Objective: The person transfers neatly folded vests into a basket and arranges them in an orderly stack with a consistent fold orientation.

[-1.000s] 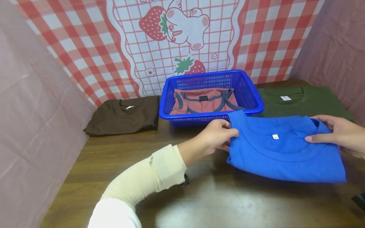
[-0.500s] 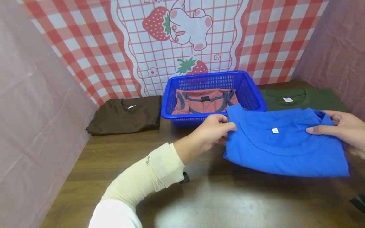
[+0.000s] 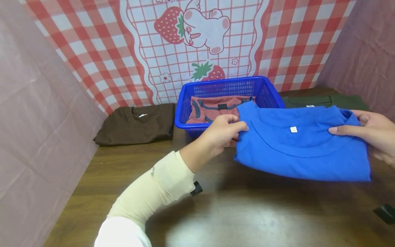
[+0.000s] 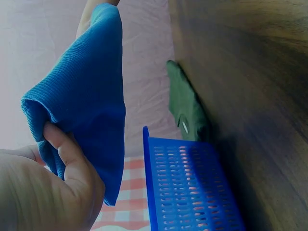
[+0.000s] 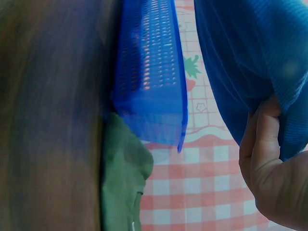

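Blue shirt (image 3: pixel 302 156), folded, collar up, held in the air in front of the basket (image 3: pixel 222 88) and off toward its right; head view has it overlapping the basket's right front part, but both wrist views show it apart from the basket and above the desk (image 3: pixel 123 178). Small white label (image 3: pixel 293 129) at the neck. Left hand (image 3: pixel 223 133) grasps the shirt's near-basket edge, in front of the basket's front rim, thumb on the front face, fingers behind. Right hand (image 3: pixel 374 133) grasps the opposite edge, well right of the basket, thumb laid on the front (head view cuts off part of this hand). Both grips confirmed in the wrist views.

Pink shirt (image 3: pixel 203 111) with grey trim and a dark label lies inside the basket, partly covered by the blue one. Brown shirt (image 3: pixel 145 127), folded, on the desk just left of the basket. Green shirt (image 3: pixel 348 102), on the desk just right of the basket, mostly hidden in head view. Red-and-white checked cloth (image 3: pixel 102 51) with strawberry prints hangs behind the basket. Pale yellow sleeve (image 3: pixel 154 181) on the left arm, in front of the basket.
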### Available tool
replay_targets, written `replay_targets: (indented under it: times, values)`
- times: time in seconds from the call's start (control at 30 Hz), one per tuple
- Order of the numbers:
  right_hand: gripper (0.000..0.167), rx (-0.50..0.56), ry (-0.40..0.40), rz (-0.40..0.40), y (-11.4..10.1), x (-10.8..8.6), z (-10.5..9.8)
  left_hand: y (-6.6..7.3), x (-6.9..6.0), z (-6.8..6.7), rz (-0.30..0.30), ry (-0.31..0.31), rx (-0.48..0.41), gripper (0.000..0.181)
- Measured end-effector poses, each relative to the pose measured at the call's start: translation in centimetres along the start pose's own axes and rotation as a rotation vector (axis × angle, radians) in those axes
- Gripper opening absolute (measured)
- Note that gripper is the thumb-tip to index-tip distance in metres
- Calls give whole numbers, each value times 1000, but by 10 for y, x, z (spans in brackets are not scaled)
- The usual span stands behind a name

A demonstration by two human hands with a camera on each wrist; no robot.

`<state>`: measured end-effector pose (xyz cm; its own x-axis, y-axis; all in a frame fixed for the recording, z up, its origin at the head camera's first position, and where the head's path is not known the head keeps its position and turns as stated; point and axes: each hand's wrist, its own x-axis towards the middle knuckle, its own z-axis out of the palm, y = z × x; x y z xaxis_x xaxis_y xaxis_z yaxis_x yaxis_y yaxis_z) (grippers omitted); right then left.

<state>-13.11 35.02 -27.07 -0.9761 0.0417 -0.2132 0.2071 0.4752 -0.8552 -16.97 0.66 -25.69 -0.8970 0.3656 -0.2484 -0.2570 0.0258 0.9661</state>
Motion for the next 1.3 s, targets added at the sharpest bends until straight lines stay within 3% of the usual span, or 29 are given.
replay_targets:
  times: [0.13,0.37,0.5,0.73,0.93,1.2,1.3]
  values:
    - [31,114,-9,-2,-5,3,-1,3,-1,-3,1,-9,1,6]
    - [15,271,-22,-35,-15,4,-1,9,-3,-11,17,12,-5,13]
    - [16,376,-23,-55,-19,8,2,11,-5,-17,43,20,-43,15]
    - [31,343,-51,-67,-25,16,8,14,-6,-27,51,57,-58,15]
    - [25,540,-103,-81,-27,19,13,14,-6,-32,50,68,-87,10]
    - [21,598,-138,-113,-40,28,26,14,-5,-45,73,86,-137,8]
    - [27,575,-144,-116,-44,32,31,13,-4,-49,71,97,-156,11]
